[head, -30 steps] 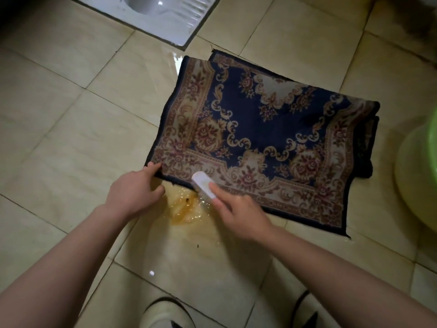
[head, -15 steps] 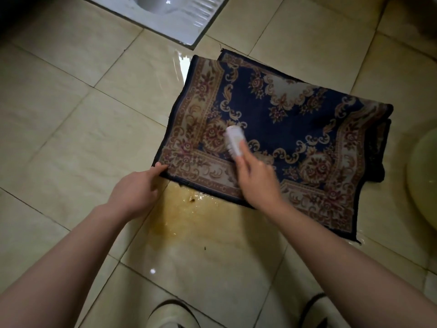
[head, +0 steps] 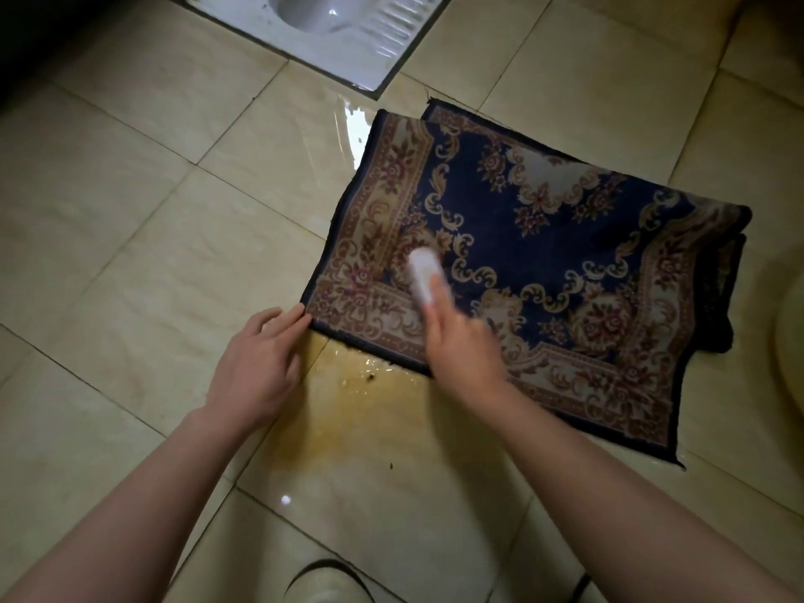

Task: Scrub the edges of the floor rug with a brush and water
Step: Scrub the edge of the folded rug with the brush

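Floor rug [head: 565,237] lies folded on the wet tiled floor [head: 130,211] near the squat toilet [head: 330,37]; left hand [head: 256,367], fingers nearly straight, presses its near left corner, evidently to prevent sliding, while right hand [head: 461,350] grips the white brush [head: 423,274] on the adjoining border

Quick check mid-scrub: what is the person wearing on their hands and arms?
Nothing is worn: the left hand and right hand are ungloved, the left forearm and right forearm are sleeveless up to the frame edge, and no watch, bracelet or ring shows.
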The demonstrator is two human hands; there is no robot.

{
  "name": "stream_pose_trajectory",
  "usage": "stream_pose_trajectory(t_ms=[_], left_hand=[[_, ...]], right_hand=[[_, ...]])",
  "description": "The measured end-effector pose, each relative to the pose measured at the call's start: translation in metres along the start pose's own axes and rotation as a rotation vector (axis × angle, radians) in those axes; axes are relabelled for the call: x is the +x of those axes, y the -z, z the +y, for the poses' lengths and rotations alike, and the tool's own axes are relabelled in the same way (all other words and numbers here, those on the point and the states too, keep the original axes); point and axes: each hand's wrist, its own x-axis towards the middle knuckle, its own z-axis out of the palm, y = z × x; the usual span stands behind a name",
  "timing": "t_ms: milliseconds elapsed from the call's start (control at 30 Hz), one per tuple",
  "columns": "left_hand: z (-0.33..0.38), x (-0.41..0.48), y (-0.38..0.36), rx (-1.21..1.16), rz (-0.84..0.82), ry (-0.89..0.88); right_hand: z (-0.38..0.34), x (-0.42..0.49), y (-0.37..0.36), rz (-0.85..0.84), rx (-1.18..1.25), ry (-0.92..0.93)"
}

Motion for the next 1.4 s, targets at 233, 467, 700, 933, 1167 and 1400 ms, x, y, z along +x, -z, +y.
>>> stream_pose_trajectory(t_ms=[233, 467, 700, 933, 1167, 1400], left_hand=[[-0.009, 0.007, 0.005, -0.063, -0.024, 0.038], [-0.004, 0.008, 0.008, -0.247, -0.044, 0.185], [-0.012, 0.012, 0.005, -0.356, -0.094, 0.198], [-0.013, 0.021, 0.013, -0.464, -0.053, 0.217], [0.05, -0.001, -0.006, -0.093, -0.01, 0.114], [0.096, -0.027, -0.039, 0.106, -0.206, -0.16]], right_hand=[[-0.028, 0.017, 0.007, -0.287, 0.079, 0.265], [-0.042, -0.02, -0.017, -0.415, -0.078, 0.373], [-0.038, 0.026, -0.004, -0.075, 0.051, 0.113], [-0.044, -0.019, -0.018, -0.398, 0.165, 0.34], [0.067, -0.053, 0.021, -0.085, 0.234, -0.014], [0.153, -0.095, 0.037, 0.337, 0.378, -0.414]])
